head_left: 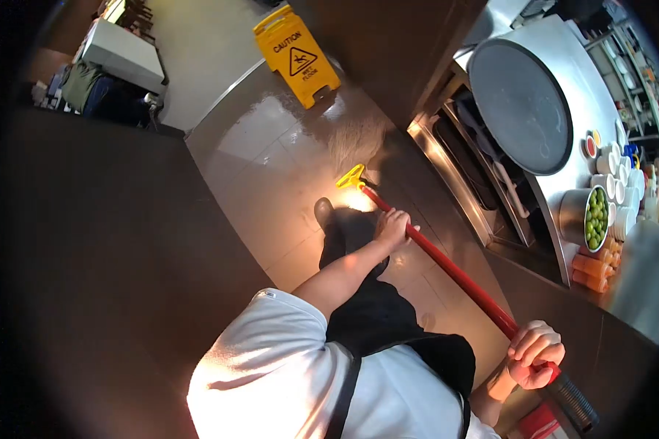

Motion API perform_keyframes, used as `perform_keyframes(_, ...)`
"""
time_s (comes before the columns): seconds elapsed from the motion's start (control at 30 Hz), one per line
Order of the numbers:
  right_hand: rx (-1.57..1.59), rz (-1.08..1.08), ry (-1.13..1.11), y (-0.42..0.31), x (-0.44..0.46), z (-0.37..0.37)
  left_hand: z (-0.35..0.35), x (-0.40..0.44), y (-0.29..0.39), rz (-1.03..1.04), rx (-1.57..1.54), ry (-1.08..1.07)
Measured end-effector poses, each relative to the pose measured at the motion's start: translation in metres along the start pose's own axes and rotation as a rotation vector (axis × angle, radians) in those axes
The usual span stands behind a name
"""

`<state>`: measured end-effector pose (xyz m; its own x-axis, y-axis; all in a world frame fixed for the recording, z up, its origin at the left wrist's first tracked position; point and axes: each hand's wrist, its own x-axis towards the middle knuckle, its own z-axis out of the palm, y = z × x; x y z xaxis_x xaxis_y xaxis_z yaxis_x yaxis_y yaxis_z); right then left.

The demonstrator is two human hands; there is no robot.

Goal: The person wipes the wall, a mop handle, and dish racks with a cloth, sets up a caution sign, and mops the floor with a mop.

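Note:
A mop with a long red handle [458,274] slants across in front of me. My left hand [394,228] is wrapped round the lower part of the handle. My right hand [536,355] grips it near the upper end, close to a dark ribbed tip [575,402]. At the far end is a yellow mop clamp [351,177], low over the tiles beside my dark shoe [324,212]. Blurred greyish strands [355,139] spread from it on the wet, shiny floor [256,157].
A yellow wet-floor caution sign [298,58] stands ahead. Along the right runs a steel counter [553,44] with a large round grey tray [520,106], a pot of green fruit [584,219], white cups [604,183] and orange containers [592,271]. A dark partition [124,256] borders the left.

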<state>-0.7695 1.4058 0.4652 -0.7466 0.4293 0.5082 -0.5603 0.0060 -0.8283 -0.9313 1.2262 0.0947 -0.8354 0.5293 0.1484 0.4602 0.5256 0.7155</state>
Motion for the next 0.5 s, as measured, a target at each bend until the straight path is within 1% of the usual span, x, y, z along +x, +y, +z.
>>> perform_keyframes(0.07,0.013,0.034,-0.017,0.006,-0.002,0.013,-0.008,-0.017,-0.021,-0.027,0.045,-0.047)
perform_keyframes(0.13,0.055,0.052,-0.048,0.020,-0.001,0.036,-0.041,-0.016,-0.033,-0.090,0.115,-0.134)
perform_keyframes(0.17,0.088,0.076,-0.092,0.029,0.004,0.047,-0.058,-0.014,-0.037,-0.052,0.076,-0.041)
perform_keyframes(0.2,0.119,0.072,-0.140,0.041,0.008,0.057,-0.075,-0.011,-0.041,-0.054,0.007,-0.040)
perform_keyframes(0.27,0.150,0.069,-0.140,0.066,0.020,0.093,-0.112,-0.003,-0.050,-0.063,-0.131,-0.044)
perform_keyframes(0.3,0.183,0.044,-0.160,0.081,0.022,0.110,-0.119,0.001,-0.066,-0.108,-0.212,0.042)
perform_keyframes(0.33,0.222,0.067,-0.236,0.093,0.031,0.129,-0.129,0.008,-0.087,-0.071,-0.184,0.121)
perform_keyframes(0.4,0.256,0.105,-0.320,0.119,0.046,0.165,-0.148,0.021,-0.125,-0.107,-0.097,0.216)
perform_keyframes(0.47,0.274,0.108,-0.273,0.153,0.057,0.198,-0.158,0.038,-0.179,-0.154,-0.055,0.211)
perform_keyframes(0.5,0.251,0.111,-0.251,0.169,0.062,0.217,-0.165,0.047,-0.208,-0.144,-0.056,0.249)
